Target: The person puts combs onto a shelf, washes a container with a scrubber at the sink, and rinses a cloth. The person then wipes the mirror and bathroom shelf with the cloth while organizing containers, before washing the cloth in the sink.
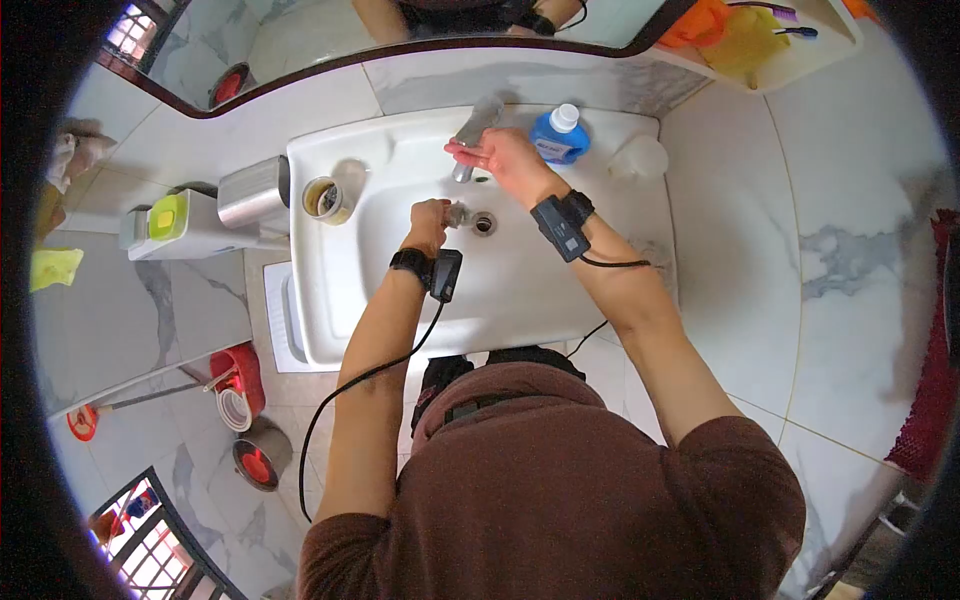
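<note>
A: State the containers.
B: On the white basin (pixel 540 290), at its left side, stands an open tub (pixel 344 207), yellowish inside with something dark in it. By the back rim, a blue bottle (pixel 560 147) stands upright, white cap on, label too small to read. Right of it is a whitish rounded item (pixel 640 158); its contents cannot be made out. On the floor, a metal pail (pixel 277 440) holds something red.

A: What is obscured?
B: The faucet (pixel 484 112) is partly covered by the right hand (pixel 503 162); contact cannot be confirmed. The mirror (pixel 400 35) and the corner shelf (pixel 840 50) are cut off by the view's edge.

A: The piece in hand?
B: A small grey piece (pixel 457 214), irregular, rough-looking, largely hidden by fingers; material not determinable. It is inside the basin, just left of the drain hole (pixel 484 224).

A: Condition of each grip?
B: The left hand (pixel 428 222) is curled, grasping the grey piece. The right is released, fingers extended, nothing seen in it.
</note>
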Tool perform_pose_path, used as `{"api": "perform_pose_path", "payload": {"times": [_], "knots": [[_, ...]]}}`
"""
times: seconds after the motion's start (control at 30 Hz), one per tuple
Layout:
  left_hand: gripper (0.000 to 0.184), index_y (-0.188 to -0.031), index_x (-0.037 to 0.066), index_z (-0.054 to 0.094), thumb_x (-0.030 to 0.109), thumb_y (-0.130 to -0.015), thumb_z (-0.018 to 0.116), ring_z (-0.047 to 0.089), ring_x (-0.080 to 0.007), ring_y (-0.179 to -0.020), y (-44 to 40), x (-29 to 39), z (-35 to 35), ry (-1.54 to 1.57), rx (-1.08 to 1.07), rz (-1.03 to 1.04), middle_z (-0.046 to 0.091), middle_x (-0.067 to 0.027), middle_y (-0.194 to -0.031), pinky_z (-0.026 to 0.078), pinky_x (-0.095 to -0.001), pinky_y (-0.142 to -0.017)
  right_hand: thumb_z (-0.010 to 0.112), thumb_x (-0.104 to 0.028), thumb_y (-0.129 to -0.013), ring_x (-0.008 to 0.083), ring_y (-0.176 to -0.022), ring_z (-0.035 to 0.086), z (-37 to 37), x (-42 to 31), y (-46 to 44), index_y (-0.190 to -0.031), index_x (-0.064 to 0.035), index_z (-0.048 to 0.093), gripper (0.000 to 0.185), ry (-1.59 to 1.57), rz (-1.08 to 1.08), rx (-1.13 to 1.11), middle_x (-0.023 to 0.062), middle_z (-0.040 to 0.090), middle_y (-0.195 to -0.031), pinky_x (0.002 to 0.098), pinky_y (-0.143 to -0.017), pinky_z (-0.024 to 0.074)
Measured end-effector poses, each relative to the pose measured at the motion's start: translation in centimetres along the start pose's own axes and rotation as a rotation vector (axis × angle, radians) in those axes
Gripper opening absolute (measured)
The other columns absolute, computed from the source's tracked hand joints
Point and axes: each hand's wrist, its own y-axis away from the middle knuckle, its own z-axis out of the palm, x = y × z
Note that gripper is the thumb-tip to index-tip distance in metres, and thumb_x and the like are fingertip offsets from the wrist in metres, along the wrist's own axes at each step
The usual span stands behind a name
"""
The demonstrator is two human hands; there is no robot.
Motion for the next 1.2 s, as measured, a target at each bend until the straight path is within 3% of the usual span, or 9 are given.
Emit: {"api": "perform_pose_path", "payload": {"times": [0.27, 0.37, 0.57, 0.77, 0.8, 0.93, 1.03, 1.07, 1.2], "knots": [[0.025, -0.105, -0.003, 0.050, 0.004, -0.081, 0.053, 0.062, -0.0266, -0.078, 2.0, 0.7, 2.5, 0.027, -0.058, 0.087, 0.060, -0.0148, -0.094, 0.052, -0.0378, -0.067, 0.044, -0.005, -0.082, 0.0390, -0.106, 0.054, -2.4, -0.2, -1.8, -0.090, 0.0150, 0.050, 0.023, -0.169, -0.015, -0.173, 0.0258, 0.055, -0.107, 0.0397, -0.092, 0.0461], [0.029, -0.109, -0.005, 0.047, 0.002, -0.081, 0.053, 0.062, -0.0233, -0.076, 1.8, 0.9, 2.9, 0.084, -0.080, 0.085, 0.060, -0.0145, -0.093, 0.051, -0.0326, -0.065, 0.043, -0.007, -0.084, 0.0365, -0.105, 0.056, -1.9, -0.7, -1.0, -0.095, 0.0127, 0.051, 0.024, -0.155, -0.005, -0.180, 0.0248, 0.057, -0.106, 0.0378, -0.089, 0.0468], [0.034, -0.113, -0.008, 0.045, -0.001, -0.080, 0.051, 0.054, -0.0156, -0.059, 0.5, 0.5, 2.2, 0.095, -0.068, 0.228, 0.060, -0.0108, -0.084, 0.045, -0.0262, -0.050, 0.047, -0.018, -0.084, 0.0210, -0.070, 0.061, -5.1, 4.3, -0.4, -0.090, -0.0027, 0.056, 0.019, 0.391, -0.028, 0.413, 0.0122, 0.062, -0.086, 0.0307, -0.063, 0.0490], [0.046, -0.127, -0.001, 0.036, 0.001, -0.083, 0.050, 0.053, -0.0134, -0.059, 0.2, -2.8, 3.0, -0.155, -0.185, 0.336, 0.058, -0.0074, -0.080, 0.043, -0.0267, -0.049, 0.046, -0.041, -0.090, 0.0136, -0.062, 0.054, -7.1, 13.2, -1.2, -0.076, -0.0108, 0.056, 0.034, -0.060, 0.312, 0.281, 0.0020, 0.053, -0.064, 0.0282, -0.053, 0.0445], [0.050, -0.133, 0.003, 0.029, 0.004, -0.087, 0.048, 0.056, -0.0151, -0.066, -5.3, -7.4, 1.7, -0.313, -0.190, 0.563, 0.060, -0.0079, -0.090, 0.046, -0.0262, -0.053, 0.043, -0.044, -0.091, 0.0126, -0.063, 0.052, -7.5, 13.8, -1.6, -0.078, -0.0124, 0.055, 0.036, -0.100, 0.308, 0.199, 0.0002, 0.053, -0.066, 0.0285, -0.059, 0.0456], [0.051, -0.136, 0.002, 0.023, 0.008, -0.089, 0.043, 0.060, -0.0199, -0.082, 2.1, -3.7, 2.7, -0.069, -0.224, 0.452, 0.057, -0.0139, -0.107, 0.053, -0.0279, -0.060, 0.046, -0.048, -0.089, 0.0138, -0.070, 0.058, -9.7, 15.1, -2.8, -0.078, -0.0130, 0.057, 0.038, -0.164, 0.363, 0.078, 0.0017, 0.059, -0.076, 0.0320, -0.062, 0.0468], [0.037, -0.124, 0.001, 0.042, 0.010, -0.088, 0.046, 0.060, -0.0206, -0.079, -0.1, -3.0, 0.4, -0.364, 0.004, 0.623, 0.058, -0.0138, -0.102, 0.054, -0.0350, -0.062, 0.049, -0.042, -0.090, 0.0140, -0.078, 0.060, -8.5, 13.3, -1.1, -0.090, -0.0116, 0.060, 0.032, 0.154, 0.308, 0.059, 0.0038, 0.063, -0.088, 0.0345, -0.064, 0.0474], [0.033, -0.113, 0.004, 0.054, 0.026, -0.089, 0.049, 0.059, -0.0205, -0.082, -0.8, -2.4, -0.5, -0.847, 0.218, 0.928, 0.058, -0.0125, -0.100, 0.050, -0.0372, -0.062, 0.054, -0.032, -0.088, 0.0146, -0.084, 0.061, -9.0, 14.5, -1.8, -0.102, -0.0094, 0.059, 0.027, 0.170, 0.318, 0.138, 0.0034, 0.062, -0.098, 0.0361, -0.065, 0.0486], [0.062, -0.111, 0.007, 0.057, 0.062, -0.082, 0.047, 0.055, -0.0193, -0.095, 2.1, 0.5, -1.7, -0.486, -0.332, 0.125, 0.060, -0.0087, -0.099, 0.043, -0.0287, -0.072, 0.052, -0.022, -0.090, 0.0159, -0.086, 0.059, -10.7, 15.3, -3.0, -0.107, -0.0053, 0.056, 0.024, 0.318, 0.241, -0.212, 0.0062, 0.059, -0.102, 0.0290, -0.069, 0.0500]]}}
